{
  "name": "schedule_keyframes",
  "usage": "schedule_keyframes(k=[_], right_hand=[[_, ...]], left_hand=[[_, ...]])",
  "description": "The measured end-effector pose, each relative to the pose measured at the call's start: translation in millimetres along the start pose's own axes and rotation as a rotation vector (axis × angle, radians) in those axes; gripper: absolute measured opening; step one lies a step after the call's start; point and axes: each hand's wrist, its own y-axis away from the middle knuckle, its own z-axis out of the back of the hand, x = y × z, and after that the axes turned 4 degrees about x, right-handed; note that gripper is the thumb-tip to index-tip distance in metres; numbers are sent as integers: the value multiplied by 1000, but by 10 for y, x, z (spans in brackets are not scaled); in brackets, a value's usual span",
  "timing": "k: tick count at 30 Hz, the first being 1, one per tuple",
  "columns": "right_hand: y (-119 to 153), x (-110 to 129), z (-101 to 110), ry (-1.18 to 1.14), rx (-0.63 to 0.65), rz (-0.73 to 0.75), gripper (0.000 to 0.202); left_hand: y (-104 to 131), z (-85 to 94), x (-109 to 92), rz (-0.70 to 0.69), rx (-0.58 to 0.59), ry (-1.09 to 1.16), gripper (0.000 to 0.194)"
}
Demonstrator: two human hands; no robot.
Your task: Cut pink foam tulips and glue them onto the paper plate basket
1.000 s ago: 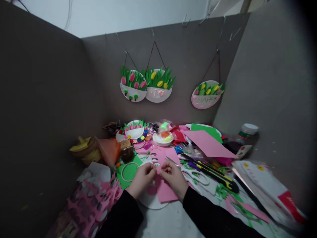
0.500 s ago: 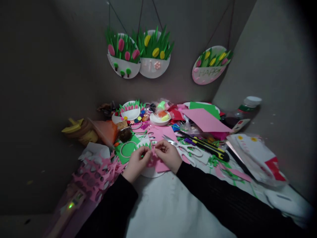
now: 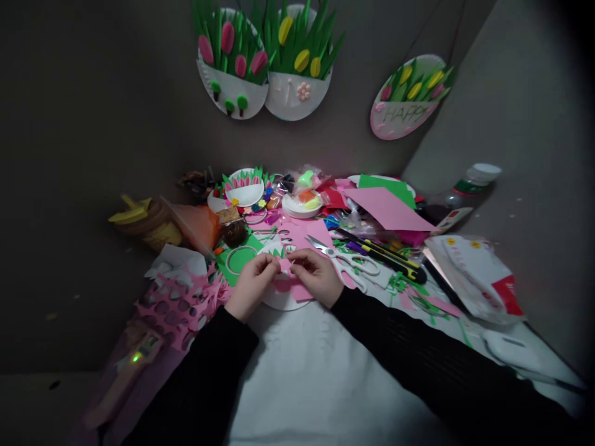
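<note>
Over a white paper plate (image 3: 281,301), my left hand (image 3: 255,282) and my right hand (image 3: 318,277) face each other, fingertips a short gap apart. Both are closed in a pinch. Between them shows a small pink paper piece (image 3: 285,266), its outline partly hidden by my fingers. Just beyond the fingertips lie green paper grass blades (image 3: 277,253). A pink paper sheet (image 3: 303,292) lies under my right fingers. White-handled scissors (image 3: 354,265) rest to the right of that hand, and a green paper sheet (image 3: 226,272) with a ring on it sits beyond the left.
Punched pink paper scraps (image 3: 174,310) are heaped left, near a glue gun (image 3: 125,371) with a lit green light. Black-and-yellow cutters (image 3: 390,259), a plastic packet (image 3: 474,272) and a bottle (image 3: 465,192) stand right. Decorated plates (image 3: 297,93) hang on the back wall.
The view has tilted down a little, so the hanging plates sit higher in the picture. My hands stay pinched together over the plate, with the pink piece showing more clearly.
</note>
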Motion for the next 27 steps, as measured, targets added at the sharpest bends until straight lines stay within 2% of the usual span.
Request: schedule_keyframes(k=[3, 9, 13, 17, 27], right_hand=[[6, 9, -1, 51, -2, 25, 12], [-19, 0, 4, 3, -40, -8, 8], [-29, -6, 16, -32, -76, -21, 8], [-30, -17, 23, 44, -92, 59, 7], [-22, -9, 21, 70, -74, 148, 7]], left_hand=[[19, -9, -12, 11, 15, 27, 16], [39, -53, -29, 16, 42, 51, 18], [48, -64, 4, -121, -45, 0, 15], [60, -54, 62, -260, -40, -170, 16], [37, -64, 110, -401, -125, -188, 9]])
